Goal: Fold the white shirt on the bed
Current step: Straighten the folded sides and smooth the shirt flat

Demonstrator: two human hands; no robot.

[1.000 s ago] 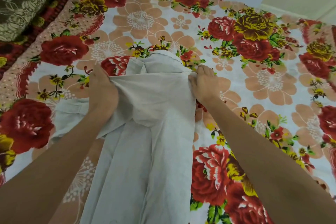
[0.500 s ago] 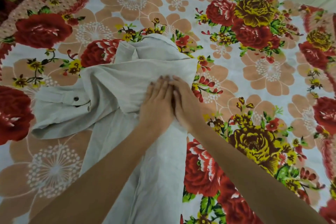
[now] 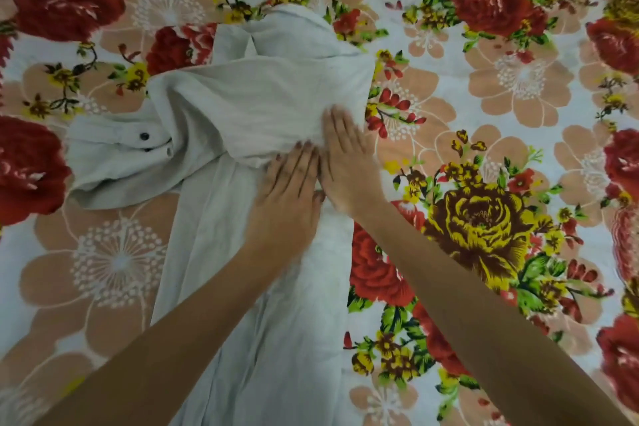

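The white shirt (image 3: 242, 104) lies lengthwise on the bed, collar at the far end and its body running toward me. One sleeve is folded across the chest, and its buttoned cuff (image 3: 114, 149) sticks out to the left. My left hand (image 3: 288, 197) lies flat on the shirt's middle with straight fingers. My right hand (image 3: 345, 166) presses flat beside it, touching it, near the shirt's right edge. Neither hand grips the cloth.
The bed is covered by a floral sheet (image 3: 484, 114) with red, yellow and peach flowers, stretching out on every side of the shirt. No other objects are in view.
A second ago both hands held the folded sleeve's top edge, apart. They let go, came together at the shirt's middle, and now press flat. The view has moved closer.
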